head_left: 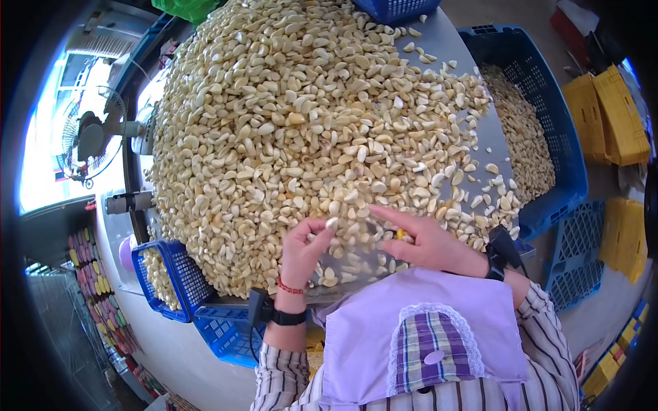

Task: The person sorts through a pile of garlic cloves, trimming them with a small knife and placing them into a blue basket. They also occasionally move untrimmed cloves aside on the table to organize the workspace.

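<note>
A large heap of pale peeled garlic cloves [274, 130] covers most of the metal table [449, 41]. At the near edge of the heap, my left hand [305, 252] pinches a single garlic clove [332, 223] between thumb and fingertips. To its right is my right hand [428, 243], its index finger stretched toward the heap. A small yellow-handled tool [400, 233] shows between its thumb and curled fingers; its working end is hidden or blurred. Loose cloves around the hands are blurred.
A blue basket [192, 274] with cloves stands at the left front, another blue basket [397, 8] at the far edge. Right of the table is a large blue crate [572, 144] partly filled with small pale pieces. Yellow crates [620, 116] stand farther right. A fan [92, 133] is at left.
</note>
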A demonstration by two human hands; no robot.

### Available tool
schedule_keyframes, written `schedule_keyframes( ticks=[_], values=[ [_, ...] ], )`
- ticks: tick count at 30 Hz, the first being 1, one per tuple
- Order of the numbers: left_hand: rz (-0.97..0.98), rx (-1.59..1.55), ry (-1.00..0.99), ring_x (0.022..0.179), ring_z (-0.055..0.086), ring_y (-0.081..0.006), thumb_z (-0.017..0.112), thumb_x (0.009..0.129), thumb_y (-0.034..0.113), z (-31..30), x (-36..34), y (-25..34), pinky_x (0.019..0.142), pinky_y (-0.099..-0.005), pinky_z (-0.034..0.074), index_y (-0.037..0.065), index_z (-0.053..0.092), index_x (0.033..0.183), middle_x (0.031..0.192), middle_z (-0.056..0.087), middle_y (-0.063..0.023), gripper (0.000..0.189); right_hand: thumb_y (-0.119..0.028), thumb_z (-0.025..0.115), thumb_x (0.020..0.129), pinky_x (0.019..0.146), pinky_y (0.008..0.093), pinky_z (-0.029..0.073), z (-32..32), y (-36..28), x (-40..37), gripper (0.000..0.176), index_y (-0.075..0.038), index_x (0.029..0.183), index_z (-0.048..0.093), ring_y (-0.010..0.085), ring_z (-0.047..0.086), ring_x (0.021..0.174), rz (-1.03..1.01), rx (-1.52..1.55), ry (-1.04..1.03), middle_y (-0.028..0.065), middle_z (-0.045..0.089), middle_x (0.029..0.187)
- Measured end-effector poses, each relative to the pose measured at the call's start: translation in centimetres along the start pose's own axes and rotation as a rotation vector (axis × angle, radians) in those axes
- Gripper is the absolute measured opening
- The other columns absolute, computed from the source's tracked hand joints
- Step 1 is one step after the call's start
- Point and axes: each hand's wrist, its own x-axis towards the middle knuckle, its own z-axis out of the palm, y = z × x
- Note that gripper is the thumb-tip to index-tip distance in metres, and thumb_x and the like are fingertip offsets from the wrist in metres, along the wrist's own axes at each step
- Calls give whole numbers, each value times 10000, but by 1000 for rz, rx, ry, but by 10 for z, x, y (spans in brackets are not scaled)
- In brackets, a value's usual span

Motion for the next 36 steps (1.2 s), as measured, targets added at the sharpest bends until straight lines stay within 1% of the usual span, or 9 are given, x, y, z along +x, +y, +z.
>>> schedule_keyframes(
  ticks=[2,6,11,15,17,18,21,23,36],
  values=[
    [-158,-285,-148,700,560,-46,675,804,76,6,-14,11,604,-191,440,22,635,884,837,637,7,104,-274,551,880,668,290,485,9,1,1,547,-149,1393,411,166,633,714,-58,-154,10,164,673,962],
    [-34,-740,-613,632,532,-66,681,778,108,17,-27,-1,532,-206,410,13,598,847,831,616,-49,144,-258,553,885,604,279,463,5,11,2,492,-200,1365,460,116,573,646,-143,-132,-26,107,673,837],
    [103,-1228,-569,530,474,-104,624,835,147,16,-25,-6,448,-217,363,38,523,781,702,558,-77,158,-242,549,904,568,226,457,-16,6,-2,484,-168,1373,453,60,514,589,-36,58,236,-18,639,818],
    [27,-337,93,470,493,-150,620,871,188,9,10,-6,453,-223,391,36,573,810,583,555,-45,171,-160,539,916,476,164,408,-14,0,-2,456,-130,1364,463,-1,459,516,95,242,239,-54,551,712],
    [697,686,282,496,502,-94,639,858,164,17,35,-22,470,-193,386,23,636,923,624,581,-21,154,-218,546,910,496,182,431,-12,8,-1,483,-166,1380,445,8,486,595,88,219,195,29,606,1141],
    [699,685,288,496,502,-94,639,858,164,18,38,-28,470,-193,386,23,636,923,624,581,-21,154,-218,546,910,496,182,431,-12,5,-3,483,-166,1380,445,8,486,595,84,214,194,29,606,1141],
    [688,658,176,507,461,-44,638,856,126,18,43,-21,460,-170,335,5,619,1146,648,574,0,315,-214,546,908,565,196,468,-16,-3,-7,482,-150,1376,446,27,521,668,87,184,196,62,555,1272],
    [-139,-211,-88,545,433,-8,635,857,119,17,25,10,481,-155,348,55,635,1154,733,581,59,303,-219,548,905,717,255,504,-17,-1,-9,487,-130,1372,444,102,604,838,28,131,171,98,479,1374],
    [-103,-554,-260,609,503,-31,617,833,1,35,-18,32,526,-161,400,20,607,1183,837,606,4,351,-235,554,879,750,292,492,-3,2,-2,564,-123,1406,384,165,653,846,-291,-213,12,141,616,1167]
  ],
)
